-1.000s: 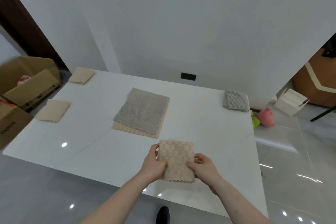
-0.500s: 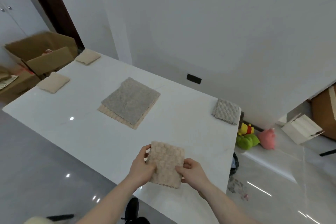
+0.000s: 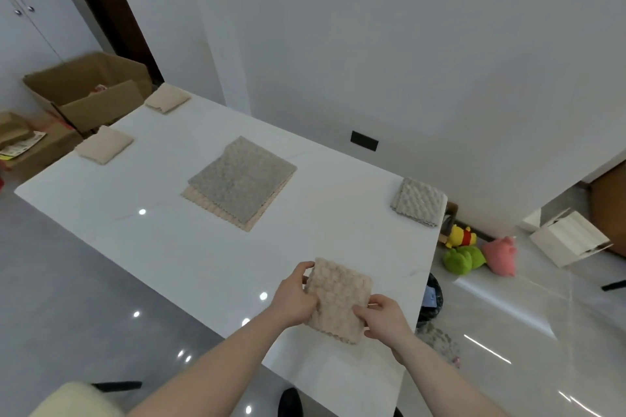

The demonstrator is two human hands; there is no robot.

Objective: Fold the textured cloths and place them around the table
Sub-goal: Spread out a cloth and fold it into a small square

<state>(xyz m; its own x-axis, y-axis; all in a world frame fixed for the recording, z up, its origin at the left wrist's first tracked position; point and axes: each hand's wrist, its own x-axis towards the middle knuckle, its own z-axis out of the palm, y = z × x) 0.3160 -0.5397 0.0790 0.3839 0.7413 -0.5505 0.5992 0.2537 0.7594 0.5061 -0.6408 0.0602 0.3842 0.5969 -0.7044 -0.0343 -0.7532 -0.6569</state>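
A folded beige textured cloth (image 3: 339, 298) is held just above the near right part of the white table (image 3: 162, 247). My left hand (image 3: 294, 298) grips its left edge and my right hand (image 3: 382, 316) grips its lower right edge. In the table's middle lies an unfolded grey cloth (image 3: 241, 179) on top of an unfolded beige cloth (image 3: 216, 206). A folded grey cloth (image 3: 418, 201) sits at the far right corner. Two folded beige cloths (image 3: 104, 144) (image 3: 167, 97) lie along the far left end.
Open cardboard boxes (image 3: 91, 91) stand on the floor beyond the table's left end. Plush toys (image 3: 474, 252) and a white box (image 3: 565, 237) lie on the floor to the right. A dark bin (image 3: 431, 298) sits under the table's right edge. A pale chair top (image 3: 74, 399) shows at bottom left.
My view has swung to the right and both hands have carried the folded beige cloth toward the table's near right corner. The grip on it is unchanged.
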